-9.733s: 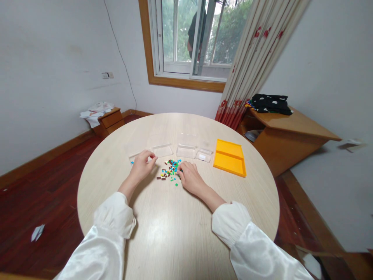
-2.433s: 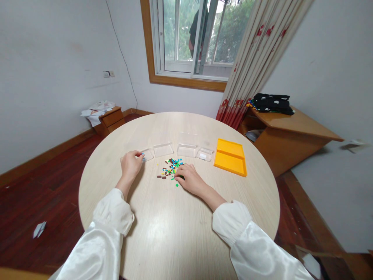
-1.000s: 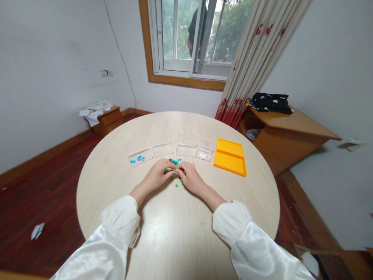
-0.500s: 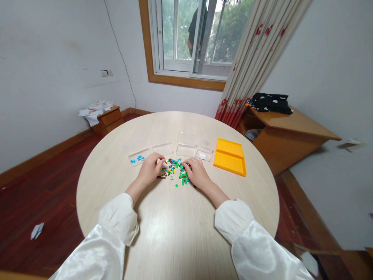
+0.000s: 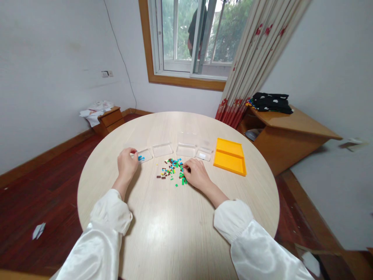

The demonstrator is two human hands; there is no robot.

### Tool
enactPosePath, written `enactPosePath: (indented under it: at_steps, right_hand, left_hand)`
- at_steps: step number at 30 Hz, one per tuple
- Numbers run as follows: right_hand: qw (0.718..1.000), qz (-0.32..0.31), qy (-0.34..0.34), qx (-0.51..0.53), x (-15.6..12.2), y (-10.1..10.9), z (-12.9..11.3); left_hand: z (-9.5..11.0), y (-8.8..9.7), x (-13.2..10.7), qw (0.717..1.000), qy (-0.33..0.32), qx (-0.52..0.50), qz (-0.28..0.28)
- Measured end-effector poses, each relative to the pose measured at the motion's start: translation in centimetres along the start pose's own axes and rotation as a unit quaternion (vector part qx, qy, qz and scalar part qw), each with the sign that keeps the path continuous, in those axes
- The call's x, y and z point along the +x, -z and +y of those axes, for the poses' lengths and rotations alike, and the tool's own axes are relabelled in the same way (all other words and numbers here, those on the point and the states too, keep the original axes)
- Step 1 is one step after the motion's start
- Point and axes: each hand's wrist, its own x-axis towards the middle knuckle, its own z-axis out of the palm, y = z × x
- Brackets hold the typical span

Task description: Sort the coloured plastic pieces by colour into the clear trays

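The right hand (image 5: 197,175) rests at the right edge of the loose pile of small coloured plastic bricks (image 5: 171,170), fingers curled onto it. Left of the pile, the left hand (image 5: 127,163) curls against the shallow clear plastic tray (image 5: 147,154). Whether either hand pinches a brick cannot be told.

My left hand (image 5: 127,164) hides one end of the clear plastic tray (image 5: 146,154); whether my fingers (image 5: 133,151) pinch anything is too small to tell.

home rm, prob bedroom, curtained window (image 5: 186,39), wood floor (image 5: 43,186), nightstand (image 5: 110,118), round table (image 5: 177,225)
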Motion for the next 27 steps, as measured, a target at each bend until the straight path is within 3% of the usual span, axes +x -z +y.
enactPosePath:
  at_steps: [14,27]
  right_hand:
    - [0.998,-0.039,-0.021,-0.047,-0.1,0.6,-0.4]
    - [0.999,0.033,-0.018,-0.012,0.3,0.2,-0.7]
  left_hand:
    - [0.0,-0.1,0.1,1.0,0.008,0.024,-0.015]
    - [2.5,0.1,-0.5,0.995,-0.06,-0.079,-0.025]
